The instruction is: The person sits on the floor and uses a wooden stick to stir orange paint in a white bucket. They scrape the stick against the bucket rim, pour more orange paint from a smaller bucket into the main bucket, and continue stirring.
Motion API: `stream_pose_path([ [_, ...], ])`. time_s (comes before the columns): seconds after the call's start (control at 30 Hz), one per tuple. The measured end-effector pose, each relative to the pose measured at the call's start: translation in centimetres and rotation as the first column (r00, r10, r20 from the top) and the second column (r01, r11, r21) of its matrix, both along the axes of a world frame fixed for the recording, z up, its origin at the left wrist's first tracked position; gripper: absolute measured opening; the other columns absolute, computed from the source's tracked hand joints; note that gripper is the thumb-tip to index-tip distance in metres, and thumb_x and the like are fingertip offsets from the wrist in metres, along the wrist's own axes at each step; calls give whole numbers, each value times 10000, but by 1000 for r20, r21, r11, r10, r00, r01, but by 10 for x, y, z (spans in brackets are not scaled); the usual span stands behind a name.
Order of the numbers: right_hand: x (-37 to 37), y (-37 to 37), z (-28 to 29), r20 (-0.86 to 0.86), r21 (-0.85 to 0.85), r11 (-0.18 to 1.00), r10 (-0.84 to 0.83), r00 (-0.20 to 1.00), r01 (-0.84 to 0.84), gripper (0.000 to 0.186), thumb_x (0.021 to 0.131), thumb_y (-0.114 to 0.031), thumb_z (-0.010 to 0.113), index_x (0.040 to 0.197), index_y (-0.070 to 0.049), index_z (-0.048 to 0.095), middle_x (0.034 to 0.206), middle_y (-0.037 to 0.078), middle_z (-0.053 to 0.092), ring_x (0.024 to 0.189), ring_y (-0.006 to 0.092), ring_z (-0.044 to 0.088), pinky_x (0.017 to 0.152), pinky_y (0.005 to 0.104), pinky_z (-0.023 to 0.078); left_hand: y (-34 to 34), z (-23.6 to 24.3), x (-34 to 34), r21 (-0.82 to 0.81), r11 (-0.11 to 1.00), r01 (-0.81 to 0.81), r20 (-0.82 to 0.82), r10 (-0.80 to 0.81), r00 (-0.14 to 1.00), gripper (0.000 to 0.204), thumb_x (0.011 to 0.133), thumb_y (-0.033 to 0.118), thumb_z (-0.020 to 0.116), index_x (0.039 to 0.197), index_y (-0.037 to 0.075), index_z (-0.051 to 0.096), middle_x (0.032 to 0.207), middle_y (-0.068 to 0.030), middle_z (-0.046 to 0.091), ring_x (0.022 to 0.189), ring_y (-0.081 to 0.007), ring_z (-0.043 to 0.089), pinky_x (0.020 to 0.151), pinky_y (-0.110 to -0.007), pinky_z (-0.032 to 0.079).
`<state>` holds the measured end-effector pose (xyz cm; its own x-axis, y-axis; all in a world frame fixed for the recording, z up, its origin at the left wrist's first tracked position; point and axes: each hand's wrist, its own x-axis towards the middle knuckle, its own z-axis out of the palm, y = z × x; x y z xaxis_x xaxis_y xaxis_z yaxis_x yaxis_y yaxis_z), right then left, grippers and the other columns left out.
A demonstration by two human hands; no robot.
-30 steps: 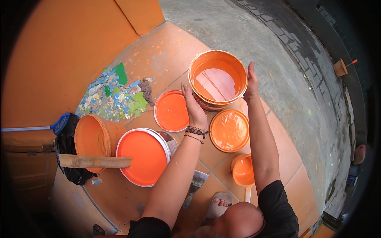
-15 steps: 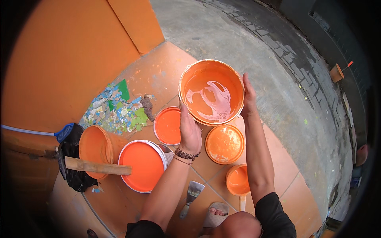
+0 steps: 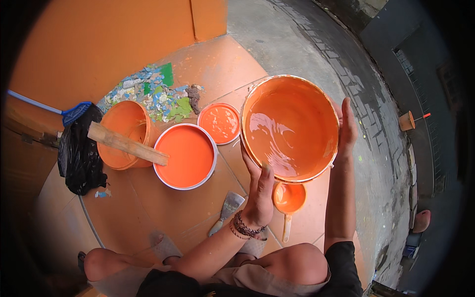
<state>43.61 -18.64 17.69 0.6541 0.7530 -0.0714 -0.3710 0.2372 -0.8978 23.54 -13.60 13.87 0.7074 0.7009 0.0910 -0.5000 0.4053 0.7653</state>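
I sit over a tiled floor (image 3: pixel 193 208). The biggest thing on hand is my orange bucket (image 3: pixel 316 101), up in the air on the right side, with its round mouth facing me. Wet orange paint (image 3: pixel 269 131) coats its inside. Over on the left stands another tub (image 3: pixel 216 156), full of bright orange, and next to it a used pail (image 3: pixel 123 114) and a black bag (image 3: pixel 79 153). A flat stick (image 3: pixel 123 143) lies across the pail and over the tub. Smaller still are a smeared round lid (image 3: pixel 217 121) far of the middle, a scoop (image 3: pixel 290 199) just past the bucket's near edge, and a scraper (image 3: pixel 231 204) nearer to me.

The bucket could slip, I think, because I just press its sides and its rim is messy. If I tip it too much, paint could splash onto the tiles or the scoop.

The bucket sits between my two hands. My right hand (image 3: pixel 347 129) lies along its right side, fingers pressed close together. My left hand (image 3: pixel 260 198) hugs the near left side, thumb up by the rim. I can't tell whether those hidden left fingers are spread.
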Motion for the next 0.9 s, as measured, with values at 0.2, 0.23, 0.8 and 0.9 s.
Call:
stream_pose_path([
  [0.2, -51, -8, 23, 31, -127, 988, 87, 996, -82, 674, 955, -532, 442, 1328, 28, 494, 1307, 159, 550, 1212, 250, 524, 1028, 365, 404, -30, 18, -46, -244, 966, -87, 68, 107, 992, 654, 1021, 312, 319, 1525, 99, -38, 1575, -102, 88, 1444, -232, 144, 1173, -409, 146],
  [0.23, -57, -6, 24, 47, -152, 985, 92, 995, -84, 675, 956, -533, 438, 1328, 28, 493, 1307, 160, 550, 1212, 252, 524, 1027, 367, 405, -34, 19, -52, -285, 954, -91, 117, 129, 985, 617, 1028, 286, 299, 1531, 112, -13, 1580, -80, 97, 1447, -221, 148, 1177, -408, 156],
  [0.8, -108, 32, 32, 83, -285, 936, 237, 968, -204, 676, 964, -535, 411, 1329, 28, 486, 1304, 155, 550, 1212, 253, 521, 1029, 380, 403, -15, 6, -88, -371, 902, -223, 116, 283, 952, 708, 982, 223, 444, 1496, 17, 3, 1551, -181, 103, 1437, -258, 126, 1167, -420, 95],
  [0.9, -110, 38, 30, 78, -293, 929, 257, 963, -225, 678, 959, -543, 420, 1328, 22, 487, 1298, 154, 553, 1210, 254, 521, 1030, 382, 404, -9, 3, -89, -379, 895, -235, 135, 304, 943, 720, 979, 226, 469, 1498, 26, 12, 1548, -179, 116, 1435, -259, 138, 1166, -414, 106],
])
